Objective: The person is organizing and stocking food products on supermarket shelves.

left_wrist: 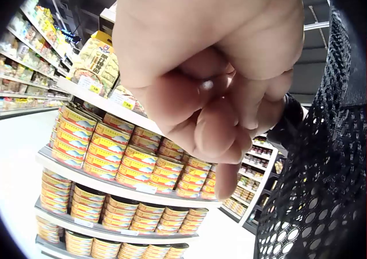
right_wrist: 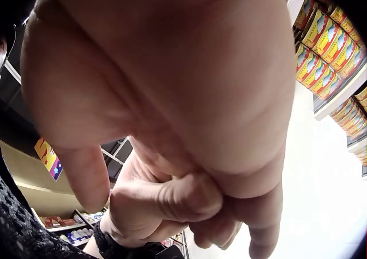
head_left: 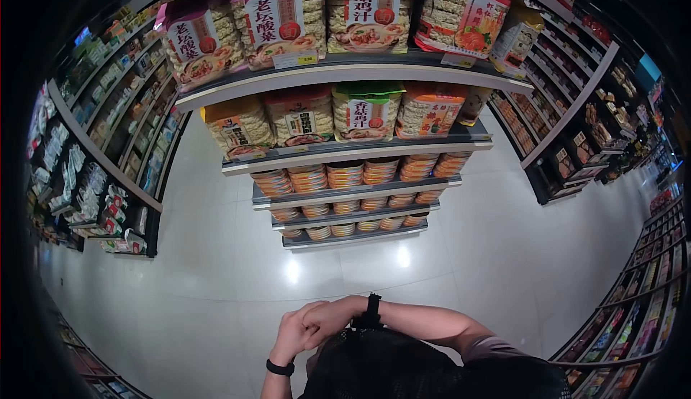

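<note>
In front of the body, low in the head view, my two hands are clasped together. The left hand (head_left: 290, 333) reaches up from below with a black band (head_left: 280, 368) on its wrist. The right hand (head_left: 334, 315) comes across from the right, wearing a black wrist strap (head_left: 371, 311). Curled fingers (left_wrist: 215, 127) overlap closely in the left wrist view. The right wrist view shows the left thumb (right_wrist: 192, 197) bent against the right hand's fingers, while the right thumb (right_wrist: 86, 179) hangs straight. No item shows in either hand.
Ahead stands a tiered shelf (head_left: 353, 76) with bagged noodles (head_left: 281, 21) on its upper levels and stacked cans (head_left: 345, 176) below. Further shelving (head_left: 108, 111) lines the left, with another rack (head_left: 576, 104) at the right. Pale shiny floor (head_left: 216, 255) lies between them.
</note>
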The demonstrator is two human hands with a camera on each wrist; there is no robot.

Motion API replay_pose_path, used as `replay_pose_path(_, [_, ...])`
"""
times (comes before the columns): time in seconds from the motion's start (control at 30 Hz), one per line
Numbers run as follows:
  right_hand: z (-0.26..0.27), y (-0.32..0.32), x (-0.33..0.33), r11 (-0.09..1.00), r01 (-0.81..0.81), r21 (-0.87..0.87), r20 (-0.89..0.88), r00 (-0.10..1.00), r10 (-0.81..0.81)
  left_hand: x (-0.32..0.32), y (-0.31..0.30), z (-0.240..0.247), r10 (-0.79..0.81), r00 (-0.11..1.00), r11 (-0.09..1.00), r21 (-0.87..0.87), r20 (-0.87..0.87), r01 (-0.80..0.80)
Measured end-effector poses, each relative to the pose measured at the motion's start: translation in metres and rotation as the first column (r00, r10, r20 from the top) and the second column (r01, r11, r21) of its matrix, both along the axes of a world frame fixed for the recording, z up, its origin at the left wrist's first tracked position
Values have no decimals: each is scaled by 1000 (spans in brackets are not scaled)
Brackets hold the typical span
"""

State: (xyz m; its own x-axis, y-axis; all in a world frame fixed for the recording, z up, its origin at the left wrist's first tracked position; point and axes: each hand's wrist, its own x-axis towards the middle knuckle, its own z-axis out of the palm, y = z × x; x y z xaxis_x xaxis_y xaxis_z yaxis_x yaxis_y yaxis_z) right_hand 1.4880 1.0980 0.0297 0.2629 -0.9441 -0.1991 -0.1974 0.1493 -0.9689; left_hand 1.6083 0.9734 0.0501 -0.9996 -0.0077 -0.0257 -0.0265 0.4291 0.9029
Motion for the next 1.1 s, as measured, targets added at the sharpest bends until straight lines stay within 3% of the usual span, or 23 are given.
replay_pose_path(0.07, [-8,-6,0,999,-48,-12,-60,997,47,0,-4,-4,8,1000,1000,-14,-12,-8])
replay_pose_path(0.17, [-1,-10,-1,999,-45,24,38,998,44,1,-7,-6,31,1000,999,-19,0,-31])
replay_pose_path(0.27, [0,-14,-3,994,-70,87,-77,994,77,0,-10,-7,39,999,999,-39,22,-38])
replay_pose_path(0.37, [0,-10,-3,1000,-11,21,-75,997,13,-2,-6,-5,49,999,998,-39,10,-49])
replay_pose_path(0.57, [6,5,-9,999,-40,36,79,996,37,-2,5,-20,60,998,996,-68,28,-58])
replay_pose_path(0.77, [3,17,-8,999,-3,-36,116,993,7,-7,17,-14,29,998,999,-14,49,-28])
replay_pose_path(0.93, [17,30,-16,999,23,-48,46,999,-21,-13,30,-14,3,1000,999,47,-13,-2])
replay_pose_path(1.1, [4,40,-19,1000,6,-7,99,995,-6,-20,34,-8,-60,998,997,-39,28,61])
